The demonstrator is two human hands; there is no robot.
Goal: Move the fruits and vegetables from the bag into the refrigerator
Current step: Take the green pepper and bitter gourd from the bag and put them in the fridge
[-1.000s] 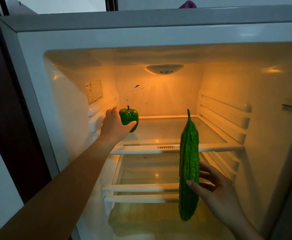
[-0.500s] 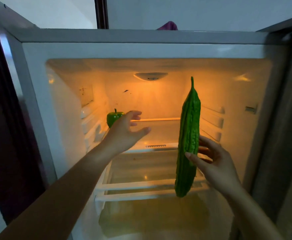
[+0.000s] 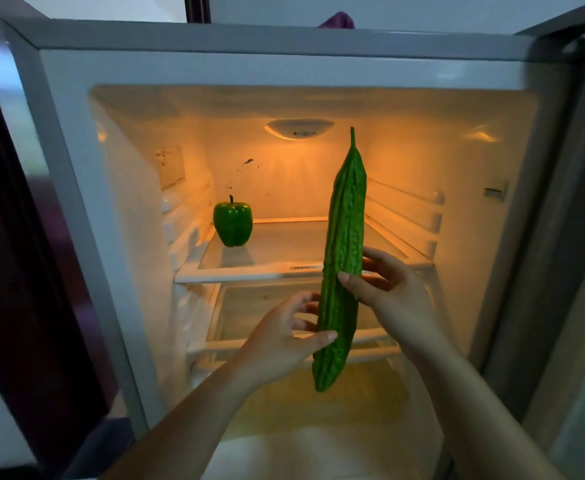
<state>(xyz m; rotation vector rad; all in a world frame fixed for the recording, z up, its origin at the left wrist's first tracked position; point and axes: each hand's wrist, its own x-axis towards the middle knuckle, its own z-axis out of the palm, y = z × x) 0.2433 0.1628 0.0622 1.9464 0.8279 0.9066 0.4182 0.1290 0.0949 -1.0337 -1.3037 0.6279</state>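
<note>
Pinches upright bitter gourd [image 3: 344, 237] with right grip [image 3: 388, 294], clasps lower part with left grip [image 3: 282, 339]; likely needs laying on shelf [image 3: 242, 274] beyond.

bitter gourd [image 3: 344, 258] upright | right hand [image 3: 393, 296] grips middle | left hand [image 3: 282, 344] grips lower | pepper [image 3: 233, 224] on shelf [image 3: 301, 245]

Pale wall [image 3: 422, 8] behind, dark vertical strip [image 3: 197, 8] dividing it; dark maroon panel [image 3: 24, 289] at left; room dim.
</note>
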